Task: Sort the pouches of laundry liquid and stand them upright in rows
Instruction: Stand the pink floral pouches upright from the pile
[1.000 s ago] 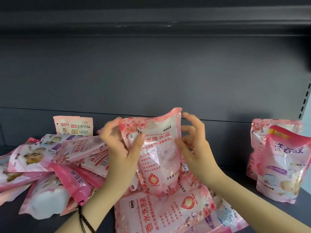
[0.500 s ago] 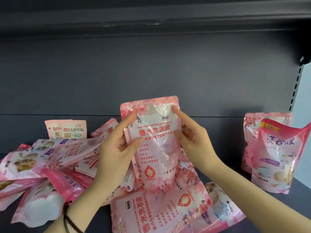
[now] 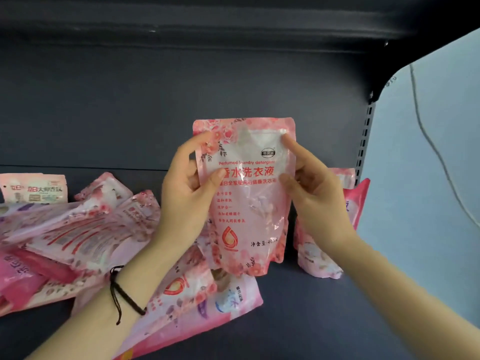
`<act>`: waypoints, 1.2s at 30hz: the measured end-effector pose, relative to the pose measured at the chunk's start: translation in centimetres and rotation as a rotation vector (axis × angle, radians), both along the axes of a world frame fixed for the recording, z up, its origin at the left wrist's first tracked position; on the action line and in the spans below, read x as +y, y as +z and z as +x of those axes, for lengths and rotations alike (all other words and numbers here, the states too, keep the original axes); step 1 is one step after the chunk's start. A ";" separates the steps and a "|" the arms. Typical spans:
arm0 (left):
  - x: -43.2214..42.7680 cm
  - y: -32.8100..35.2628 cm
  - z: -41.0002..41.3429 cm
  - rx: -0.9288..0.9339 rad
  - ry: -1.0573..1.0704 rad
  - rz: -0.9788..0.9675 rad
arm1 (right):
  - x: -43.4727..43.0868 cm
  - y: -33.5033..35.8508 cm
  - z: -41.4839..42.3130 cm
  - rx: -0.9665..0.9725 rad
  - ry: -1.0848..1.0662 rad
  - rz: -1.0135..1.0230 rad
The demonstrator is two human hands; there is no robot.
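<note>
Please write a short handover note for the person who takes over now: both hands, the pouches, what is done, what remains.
The left hand and right hand each grip a side of one floral pouch, held upright above the shelf.
Done: standing pouches at the right end.
Left: stand this one beside them, then sort the pile of pouches lying at the left.

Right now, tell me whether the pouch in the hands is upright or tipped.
Upright: the pouch has its sealed top up and print level, gripped at both sides by the left hand and right hand.
</note>
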State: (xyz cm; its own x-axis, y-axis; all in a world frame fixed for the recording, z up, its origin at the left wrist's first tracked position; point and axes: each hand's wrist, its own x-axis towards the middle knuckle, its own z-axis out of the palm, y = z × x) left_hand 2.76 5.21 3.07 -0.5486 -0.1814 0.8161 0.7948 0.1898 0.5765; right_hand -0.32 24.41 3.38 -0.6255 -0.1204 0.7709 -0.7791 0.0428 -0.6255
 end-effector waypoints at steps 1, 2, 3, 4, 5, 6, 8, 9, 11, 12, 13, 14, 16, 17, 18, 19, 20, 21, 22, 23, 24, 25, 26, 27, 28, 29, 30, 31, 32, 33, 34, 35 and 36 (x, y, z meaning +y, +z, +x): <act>1.6 -0.3 0.0 -0.006 -0.017 0.002 | 1.7 -0.3 0.1 0.003 -0.010 -0.003; 3.2 -0.7 0.0 -0.013 -0.031 0.004 | 3.4 -0.7 0.2 0.003 -0.022 0.000; 4.8 -1.2 0.0 -0.023 -0.040 0.008 | 5.0 -1.1 0.3 0.000 -0.038 0.010; 6.2 -1.6 0.0 -0.033 -0.046 0.009 | 6.6 -1.5 0.4 -0.006 -0.051 0.017; 7.6 -2.1 0.0 -0.043 -0.047 0.008 | 8.0 -1.8 0.5 -0.012 -0.058 0.018; 8.8 -2.4 -0.1 -0.054 -0.045 0.004 | 9.2 -2.2 0.5 -0.018 -0.061 0.016; 11.2 -2.9 -0.6 -0.088 -0.031 -0.001 | 11.4 -2.9 0.4 -0.031 -0.086 0.020; 12.2 -3.1 -0.9 -0.108 -0.020 0.001 | 12.2 -3.3 0.2 -0.035 -0.110 0.023; 14.1 -3.3 -1.5 -0.138 -0.007 0.006 | 13.7 -4.0 -0.3 -0.043 -0.152 0.020; 14.9 -3.5 -1.7 -0.145 -0.004 0.000 | 14.2 -4.4 -0.5 -0.052 -0.169 0.019; 15.6 -3.8 -2.0 -0.149 -0.002 -0.010 | 14.8 -4.9 -0.8 -0.060 -0.189 0.021; 16.1 -4.2 -2.3 -0.155 0.003 -0.021 | 15.2 -5.4 -1.1 -0.072 -0.212 0.026; 16.9 -5.2 -2.6 -0.183 0.016 -0.041 | 15.9 -6.8 -1.5 -0.101 -0.241 0.026; 17.2 -5.8 -2.7 -0.202 0.015 -0.038 | 16.2 -7.4 -1.6 -0.116 -0.239 0.017; 17.4 -6.3 -2.6 -0.219 0.006 -0.018 | 16.4 -8.0 -1.7 -0.133 -0.228 0.001; 17.4 -6.9 -2.6 -0.236 -0.001 0.019 | 16.6 -8.6 -1.6 -0.155 -0.212 -0.023; 17.3 -7.4 -2.6 -0.264 -0.002 0.063 | 16.8 -9.1 -1.6 -0.188 -0.193 -0.051; 17.2 -7.9 -2.5 -0.314 0.001 0.100 | 17.0 -9.7 -1.5 -0.234 -0.178 -0.069; 17.1 -8.5 -2.3 -0.387 0.004 0.115 | 17.2 -10.3 -1.4 -0.289 -0.181 -0.059; 16.9 -9.2 -2.0 -0.471 0.005 0.101 | 17.4 -10.9 -1.2 -0.349 -0.199 -0.016; 16.8 -9.8 -1.8 -0.555 0.003 0.061 | 17.5 -11.4 -1.0 -0.410 -0.214 0.050; 16.8 -10.4 -1.5 -0.627 -0.001 0.008 | 17.5 -11.9 -0.9 -0.464 -0.214 0.127; 16.8 -10.9 -1.3 -0.678 -0.003 -0.037 | 17.4 -12.2 -0.9 -0.511 -0.202 0.192; 17.0 -11.2 -1.2 -0.703 0.000 -0.063 | 17.3 -12.4 -0.9 -0.541 -0.189 0.229; 17.1 -11.2 -1.2 -0.705 0.009 -0.072 | 17.1 -12.4 -1.1 -0.552 -0.183 0.235; 17.3 -11.2 -1.3 -0.701 0.022 -0.071 | 17.0 -12.4 -1.3 -0.548 -0.189 0.227; 17.5 -11.0 -1.6 -0.697 0.034 -0.067 | 16.9 -12.2 -1.5 -0.536 -0.205 0.220; 17.7 -10.8 -1.9 -0.696 0.045 -0.062 | 16.7 -12.0 -1.7 -0.522 -0.229 0.223; 17.8 -10.6 -2.2 -0.697 0.052 -0.056 | 16.6 -11.9 -2.0 -0.511 -0.247 0.227; 17.9 -10.5 -2.5 -0.701 0.054 -0.055 | 16.4 -11.8 -2.2 -0.506 -0.258 0.223; 18.0 -10.5 -2.8 -0.705 0.052 -0.059 | 16.4 -11.8 -2.4 -0.510 -0.261 0.215; 18.0 -10.6 -3.0 -0.707 0.050 -0.070 | 16.4 -11.9 -2.5 -0.515 -0.255 0.213; 17.8 -10.7 -3.1 -0.708 0.048 -0.091 | 16.4 -11.8 -2.6 -0.513 -0.252 0.227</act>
State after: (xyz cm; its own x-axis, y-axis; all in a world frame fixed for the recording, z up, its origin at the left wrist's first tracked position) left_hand -0.30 23.03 -7.62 -0.9455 -0.1668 0.2798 0.2249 0.2872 0.9311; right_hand -2.91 40.83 -8.46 -0.9407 -0.0462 0.3360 -0.3292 0.3630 -0.8717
